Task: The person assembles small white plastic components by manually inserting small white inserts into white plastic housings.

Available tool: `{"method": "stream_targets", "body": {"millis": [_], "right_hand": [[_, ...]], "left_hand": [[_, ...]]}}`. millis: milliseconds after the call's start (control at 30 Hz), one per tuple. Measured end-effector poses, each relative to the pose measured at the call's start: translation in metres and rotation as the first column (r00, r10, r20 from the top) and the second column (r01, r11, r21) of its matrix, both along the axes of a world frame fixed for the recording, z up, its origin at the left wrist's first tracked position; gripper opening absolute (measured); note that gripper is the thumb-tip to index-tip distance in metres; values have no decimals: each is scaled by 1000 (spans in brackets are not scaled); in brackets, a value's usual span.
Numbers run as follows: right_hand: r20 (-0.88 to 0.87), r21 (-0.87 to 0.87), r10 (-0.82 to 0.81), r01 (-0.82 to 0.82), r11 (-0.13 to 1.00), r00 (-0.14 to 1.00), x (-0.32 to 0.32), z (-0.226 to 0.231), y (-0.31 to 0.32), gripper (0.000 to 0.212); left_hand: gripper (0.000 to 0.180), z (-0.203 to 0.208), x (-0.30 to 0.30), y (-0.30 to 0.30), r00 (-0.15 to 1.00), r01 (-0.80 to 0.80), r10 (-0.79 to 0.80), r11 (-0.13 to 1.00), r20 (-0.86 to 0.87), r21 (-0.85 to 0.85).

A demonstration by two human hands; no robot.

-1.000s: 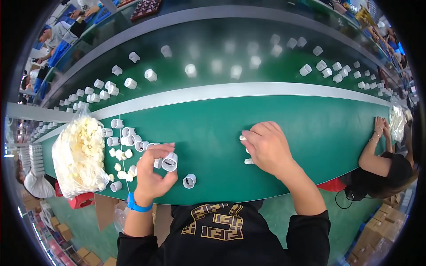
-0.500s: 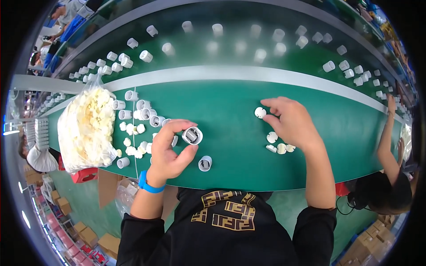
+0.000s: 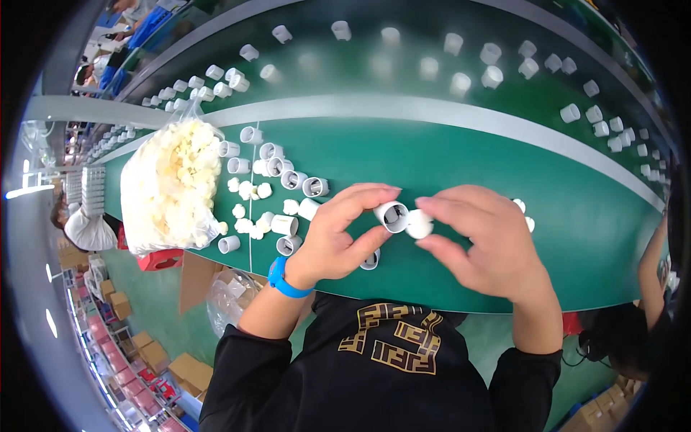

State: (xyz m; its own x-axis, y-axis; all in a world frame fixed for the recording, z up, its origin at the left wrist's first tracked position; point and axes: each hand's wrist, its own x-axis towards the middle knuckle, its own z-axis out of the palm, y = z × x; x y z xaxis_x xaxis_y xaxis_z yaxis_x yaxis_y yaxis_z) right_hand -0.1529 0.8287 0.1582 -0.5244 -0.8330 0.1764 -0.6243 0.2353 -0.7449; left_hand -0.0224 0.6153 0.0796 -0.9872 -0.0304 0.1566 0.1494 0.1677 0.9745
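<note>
My left hand (image 3: 344,232) grips a short white plastic cylinder (image 3: 393,216) between thumb and fingers, its open end toward me and dark metal parts inside. In my right hand (image 3: 484,241) a small round white cap (image 3: 419,225) is pinched by thumb and fingertips, right beside the cylinder's mouth. Whether cap and cylinder touch, I cannot tell. Partly hidden below my left hand stands another white cylinder (image 3: 371,261). Beyond my right hand a few white caps (image 3: 530,224) show, partly covered by it.
A clear bag full of cream-white caps (image 3: 169,187) lies on the green table (image 3: 590,237) at left. Between it and my left hand are several white cylinders (image 3: 285,225) and loose caps (image 3: 245,190). Past a grey rail (image 3: 360,108), rows of cylinders stand on a green surface. Another person's arm (image 3: 652,270) is at far right.
My right hand has picked a white cap off the table and brought it left to the cylinder. My left hand has moved right with the cylinder. The whole view has shifted.
</note>
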Motion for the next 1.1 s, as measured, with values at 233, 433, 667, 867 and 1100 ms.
{"method": "stream_targets", "body": {"millis": [233,433,667,867,1100], "right_hand": [[-15,-36,-93,92,995,996,21,-4,-12,38],[116,14,-231,231,973,966,28,-10,-9,35],[-22,24,-216,217,976,976,33,-6,-5,33],[-213,162,-132,168,972,968,36,7,-1,32],[-328,291,4,97,952,945,37,11,0,33]], "left_hand": [[46,-7,-3,21,993,-117,116,992,-24,-52],[48,-1,-4,34,991,-59,9,926,133,373],[48,-4,-4,28,998,-63,63,998,-4,-10],[43,0,-8,27,988,-113,91,976,-122,-187],[43,5,-13,27,984,-82,28,949,-178,-306]]}}
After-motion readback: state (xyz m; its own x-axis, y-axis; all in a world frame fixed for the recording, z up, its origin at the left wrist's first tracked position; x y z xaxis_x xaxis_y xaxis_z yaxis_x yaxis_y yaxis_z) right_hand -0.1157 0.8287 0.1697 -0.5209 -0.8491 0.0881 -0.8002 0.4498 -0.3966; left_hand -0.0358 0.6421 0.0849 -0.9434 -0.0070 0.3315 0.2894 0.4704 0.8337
